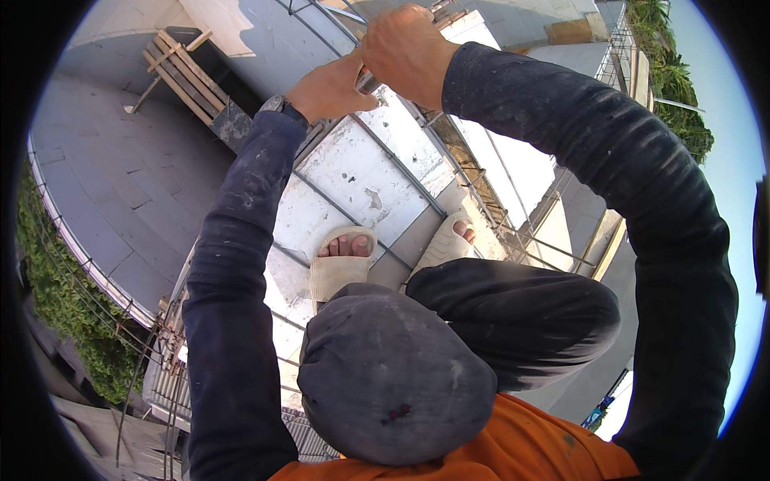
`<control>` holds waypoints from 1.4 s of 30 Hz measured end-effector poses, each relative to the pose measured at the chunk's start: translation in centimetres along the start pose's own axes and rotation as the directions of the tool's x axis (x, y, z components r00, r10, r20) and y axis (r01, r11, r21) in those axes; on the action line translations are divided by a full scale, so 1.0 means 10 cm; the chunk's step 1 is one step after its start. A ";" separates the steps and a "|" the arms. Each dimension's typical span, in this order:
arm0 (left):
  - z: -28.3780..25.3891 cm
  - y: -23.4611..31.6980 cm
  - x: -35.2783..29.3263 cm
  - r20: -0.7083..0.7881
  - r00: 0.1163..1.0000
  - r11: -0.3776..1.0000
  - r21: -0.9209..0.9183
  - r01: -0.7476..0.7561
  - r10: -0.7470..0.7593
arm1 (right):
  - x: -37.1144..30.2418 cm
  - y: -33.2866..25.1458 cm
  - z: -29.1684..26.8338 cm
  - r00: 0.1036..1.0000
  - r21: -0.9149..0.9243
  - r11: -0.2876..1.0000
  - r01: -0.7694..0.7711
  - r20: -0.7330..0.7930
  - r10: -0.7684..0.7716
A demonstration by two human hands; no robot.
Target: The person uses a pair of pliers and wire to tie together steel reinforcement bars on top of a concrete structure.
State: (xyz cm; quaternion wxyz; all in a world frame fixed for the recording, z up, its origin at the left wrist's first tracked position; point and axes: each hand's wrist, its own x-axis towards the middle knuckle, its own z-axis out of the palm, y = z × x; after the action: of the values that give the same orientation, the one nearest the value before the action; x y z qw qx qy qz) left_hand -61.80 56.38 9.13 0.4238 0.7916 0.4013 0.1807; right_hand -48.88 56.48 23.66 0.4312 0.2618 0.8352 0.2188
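Note:
My left hand (330, 88), with a watch (274, 104) at its wrist, is closed at the top middle of the view. Right beside it, a little higher, my right hand (407, 50) has its fingers curled in a fist. A short, dark, shiny piece (366, 82) shows between the two hands; its kind is hidden by the fingers. Thin steel reinforcing bars (393, 158) run under and around both hands, crossing in a grid above white panels (341, 172).
I squat with sandalled feet (343, 250) among the bars. Wooden boards (186, 74) lean at the left beside a dark opening. Left lies a curved grey floor (120, 200), with greenery beyond its rim. More bars (501, 212) and timber (611, 244) stand at the right.

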 end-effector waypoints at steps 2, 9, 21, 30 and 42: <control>0.01 -0.18 -0.28 -0.020 0.995 0.970 0.224 0.095 -0.093 | 0.10 -0.01 -0.10 1.000 0.052 0.998 -0.017 -0.022 0.018; 0.03 -0.21 -0.42 -0.029 0.983 0.963 0.197 0.182 -0.180 | 0.39 0.08 0.34 0.980 0.011 1.000 0.021 -0.197 -0.019; -0.32 -0.30 -0.15 -0.186 0.980 0.947 0.293 0.129 -0.076 | -0.09 0.58 1.02 0.991 0.577 0.806 -0.132 0.054 0.124; 0.26 0.01 -1.05 -0.286 0.911 0.933 -0.288 0.214 -0.297 | -1.17 -1.27 1.38 0.958 0.948 -0.180 -0.262 0.234 -0.164; -0.30 -0.85 -1.21 -0.594 0.635 0.820 -0.561 0.114 -0.494 | -0.80 -1.69 1.51 0.954 0.778 -0.554 -0.296 0.215 -0.208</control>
State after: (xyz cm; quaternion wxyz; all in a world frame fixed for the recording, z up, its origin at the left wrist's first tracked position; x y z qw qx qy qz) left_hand -75.12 51.12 4.59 0.4370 0.4453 0.6088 0.4900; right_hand -36.54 40.61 10.50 0.0726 0.5694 0.4939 -0.6531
